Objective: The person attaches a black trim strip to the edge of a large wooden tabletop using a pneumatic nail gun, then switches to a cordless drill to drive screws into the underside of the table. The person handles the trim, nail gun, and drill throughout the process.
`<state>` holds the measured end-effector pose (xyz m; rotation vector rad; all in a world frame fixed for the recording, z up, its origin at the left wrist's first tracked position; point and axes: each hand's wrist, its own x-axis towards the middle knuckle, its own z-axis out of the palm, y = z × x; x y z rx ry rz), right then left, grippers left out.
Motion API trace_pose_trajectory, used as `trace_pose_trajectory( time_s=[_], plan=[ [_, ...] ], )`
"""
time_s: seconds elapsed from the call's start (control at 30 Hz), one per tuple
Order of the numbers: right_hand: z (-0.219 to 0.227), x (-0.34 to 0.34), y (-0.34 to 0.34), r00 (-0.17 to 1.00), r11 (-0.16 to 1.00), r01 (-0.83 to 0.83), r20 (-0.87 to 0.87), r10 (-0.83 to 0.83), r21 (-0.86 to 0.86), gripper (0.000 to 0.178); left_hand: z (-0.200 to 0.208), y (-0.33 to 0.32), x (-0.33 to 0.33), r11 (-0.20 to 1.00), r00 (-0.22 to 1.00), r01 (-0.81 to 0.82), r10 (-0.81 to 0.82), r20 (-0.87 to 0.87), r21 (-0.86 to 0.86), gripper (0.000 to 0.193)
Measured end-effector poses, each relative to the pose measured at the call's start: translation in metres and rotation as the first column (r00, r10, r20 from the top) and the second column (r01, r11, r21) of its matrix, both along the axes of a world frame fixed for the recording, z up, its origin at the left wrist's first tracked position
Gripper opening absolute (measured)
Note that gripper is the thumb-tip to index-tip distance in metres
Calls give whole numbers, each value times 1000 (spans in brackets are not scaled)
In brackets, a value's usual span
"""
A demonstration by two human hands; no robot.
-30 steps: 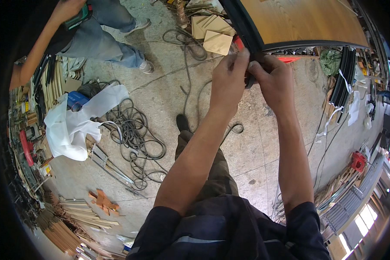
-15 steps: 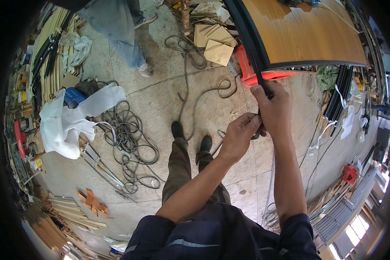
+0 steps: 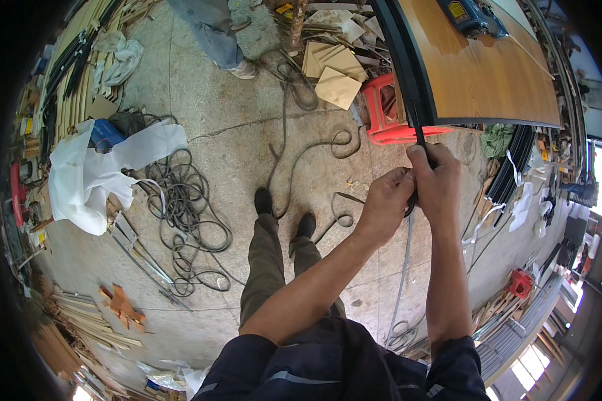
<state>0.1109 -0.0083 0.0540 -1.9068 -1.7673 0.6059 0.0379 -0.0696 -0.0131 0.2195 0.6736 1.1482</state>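
A thin black strip runs from the dark edge of a wood-grain panel down into my hands. My right hand is closed round it just below the panel's corner, thumb on top. Against the right hand's side, my left hand pinches the strip lower down. A short dark end of it shows beneath the fingers. Along the panel's left side runs a black edge profile, which the strip meets near the corner. What the curled fingers cover is hidden.
A red plastic stool stands under the panel. A blue power tool lies on top. Tangled cable and white sheeting lie on the floor at left. Another person's leg is at the far left. Board offcuts lie beyond the stool.
My view has shifted, and the panel appears lower with more of the blue tool showing. Both hands still grip the strip, now closer together. The other person's leg has shifted.
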Motion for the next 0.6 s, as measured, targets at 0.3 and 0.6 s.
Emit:
trace_pose_trajectory(
  time_s=[0.3, 0.6],
  plan=[
    [9, -15, 3, 998, 998, 53, -30, -54, -30, 32, 11, 23, -13, 998, 997, -56, 57, 57, -24, 25],
    [4, -17, 17, 990, 1000, 20, 137, -20, 0, 33, -7, -1, -22, 971, 945, 95, -18, -327, 221, 30]
  ],
)
